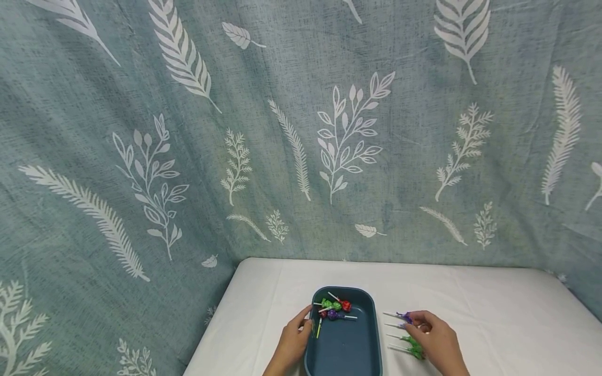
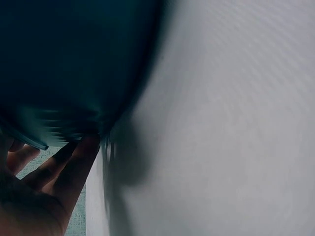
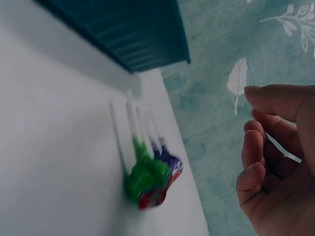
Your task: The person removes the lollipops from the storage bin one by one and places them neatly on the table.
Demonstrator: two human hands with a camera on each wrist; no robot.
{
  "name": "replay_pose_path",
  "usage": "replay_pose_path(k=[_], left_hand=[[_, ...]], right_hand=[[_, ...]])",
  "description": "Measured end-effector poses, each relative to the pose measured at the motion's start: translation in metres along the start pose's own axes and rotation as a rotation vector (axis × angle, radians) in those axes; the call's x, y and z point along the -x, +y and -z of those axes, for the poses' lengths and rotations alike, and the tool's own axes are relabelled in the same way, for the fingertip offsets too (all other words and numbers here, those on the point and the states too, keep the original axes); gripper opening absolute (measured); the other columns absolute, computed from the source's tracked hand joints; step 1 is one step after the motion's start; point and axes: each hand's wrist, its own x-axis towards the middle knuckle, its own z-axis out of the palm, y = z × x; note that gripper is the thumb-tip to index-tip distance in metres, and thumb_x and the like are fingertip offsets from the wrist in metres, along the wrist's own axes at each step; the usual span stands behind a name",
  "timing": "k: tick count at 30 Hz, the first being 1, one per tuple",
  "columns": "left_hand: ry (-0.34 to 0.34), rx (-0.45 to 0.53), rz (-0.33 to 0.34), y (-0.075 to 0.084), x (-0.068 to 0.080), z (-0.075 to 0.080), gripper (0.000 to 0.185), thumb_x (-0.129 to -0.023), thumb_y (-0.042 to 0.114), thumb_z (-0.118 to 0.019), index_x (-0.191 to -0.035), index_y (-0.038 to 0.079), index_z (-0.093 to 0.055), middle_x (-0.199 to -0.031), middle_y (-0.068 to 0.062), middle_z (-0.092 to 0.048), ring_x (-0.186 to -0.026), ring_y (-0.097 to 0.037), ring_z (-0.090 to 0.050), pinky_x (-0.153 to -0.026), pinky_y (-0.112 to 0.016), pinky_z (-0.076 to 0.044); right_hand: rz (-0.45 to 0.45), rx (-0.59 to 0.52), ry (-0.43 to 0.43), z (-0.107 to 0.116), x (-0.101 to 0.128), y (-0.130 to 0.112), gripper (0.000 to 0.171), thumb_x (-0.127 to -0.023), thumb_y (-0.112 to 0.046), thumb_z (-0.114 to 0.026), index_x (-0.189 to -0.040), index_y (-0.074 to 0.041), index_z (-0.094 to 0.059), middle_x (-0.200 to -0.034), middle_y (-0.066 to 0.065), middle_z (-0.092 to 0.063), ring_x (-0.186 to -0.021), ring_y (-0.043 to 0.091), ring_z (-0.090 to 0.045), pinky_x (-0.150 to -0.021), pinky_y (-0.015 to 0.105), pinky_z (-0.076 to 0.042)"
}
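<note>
My left hand (image 1: 293, 339) holds the left rim of a dark blue tray (image 1: 345, 350). In the left wrist view its long fingers (image 2: 78, 167) lie against the tray's outer wall. Several lollipops, among them a red one (image 1: 345, 305), a green one (image 1: 326, 303) and a purple one (image 1: 333, 314), lie inside at the far left. Right of the tray, purple lollipops (image 1: 404, 316) and green lollipops (image 1: 414, 347) lie in a row, sticks toward the tray. Close over them is my right hand (image 1: 437, 339), fingers loosely bent, with nothing between thumb and forefinger in the right wrist view.
A white cloth (image 1: 508, 313) covers the table. Behind it and along the left side hangs a blue-green curtain (image 1: 301, 224) with white leaf prints. The tray's ribbed side wall (image 3: 138, 39) stands up from the cloth beside the lollipop row.
</note>
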Motion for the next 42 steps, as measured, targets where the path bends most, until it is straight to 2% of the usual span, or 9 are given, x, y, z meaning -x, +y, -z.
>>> replay_pose_path(k=[5,13,20,23,27,31,42], left_hand=[[-0.005,0.004,0.009,-0.002,-0.001,0.000,0.043,-0.102,0.018,-0.054,-0.144,0.008,-0.057,-0.109,-0.013,-0.072,-0.097,-0.028,-0.069,-0.083,-0.050,-0.055],[-0.002,-0.003,-0.012,-0.003,0.000,0.001,0.042,-0.103,0.017,-0.054,-0.144,0.007,-0.057,-0.106,-0.011,-0.073,-0.095,-0.025,-0.069,-0.081,-0.046,-0.056],[0.000,-0.003,-0.008,-0.002,0.000,0.002,0.042,-0.103,0.017,-0.054,-0.143,0.008,-0.057,-0.106,-0.011,-0.072,-0.095,-0.024,-0.068,-0.082,-0.046,-0.055],[-0.002,-0.004,-0.006,-0.002,0.000,0.002,0.042,-0.103,0.018,-0.054,-0.144,0.008,-0.057,-0.107,-0.010,-0.072,-0.095,-0.024,-0.068,-0.082,-0.047,-0.055],[-0.007,0.000,-0.002,-0.001,0.000,0.003,0.043,-0.103,0.019,-0.054,-0.144,0.008,-0.057,-0.108,-0.010,-0.072,-0.096,-0.026,-0.068,-0.084,-0.049,-0.054],[-0.010,-0.002,-0.006,0.000,0.000,0.004,0.043,-0.103,0.020,-0.054,-0.144,0.008,-0.057,-0.108,-0.010,-0.072,-0.098,-0.027,-0.068,-0.085,-0.050,-0.054],[-0.002,0.007,-0.007,-0.001,0.000,0.002,0.043,-0.102,0.017,-0.054,-0.144,0.007,-0.057,-0.105,-0.011,-0.072,-0.089,-0.022,-0.069,-0.076,-0.040,-0.056]], right_hand=[[0.086,-0.019,0.029,-0.006,-0.002,-0.021,0.027,-0.087,-0.020,-0.080,-0.106,-0.003,-0.072,-0.089,0.000,-0.070,-0.081,0.017,-0.065,-0.072,0.035,-0.051],[0.136,-0.076,-0.015,-0.019,-0.007,-0.050,0.023,-0.087,-0.016,-0.079,-0.107,-0.006,-0.073,-0.096,0.003,-0.072,-0.087,0.019,-0.067,-0.073,0.035,-0.054],[0.164,-0.072,-0.072,-0.030,-0.012,-0.072,0.030,-0.087,-0.019,-0.080,-0.112,-0.004,-0.072,-0.101,0.007,-0.072,-0.093,0.026,-0.068,-0.075,0.048,-0.054],[0.177,-0.082,-0.084,-0.035,-0.015,-0.076,0.030,-0.087,-0.016,-0.080,-0.112,-0.003,-0.071,-0.101,0.008,-0.072,-0.094,0.026,-0.069,-0.077,0.050,-0.054],[0.198,-0.123,-0.090,-0.040,-0.018,-0.080,0.027,-0.086,-0.011,-0.080,-0.110,-0.002,-0.072,-0.102,0.010,-0.072,-0.093,0.026,-0.069,-0.075,0.044,-0.056],[0.207,-0.129,-0.088,-0.046,-0.021,-0.082,0.025,-0.085,-0.011,-0.081,-0.107,-0.003,-0.072,-0.100,0.010,-0.072,-0.091,0.025,-0.069,-0.074,0.044,-0.056],[0.195,-0.131,-0.132,-0.060,-0.027,-0.087,0.027,-0.087,-0.012,-0.079,-0.110,-0.001,-0.072,-0.106,0.014,-0.072,-0.095,0.029,-0.070,-0.083,0.050,-0.055]])
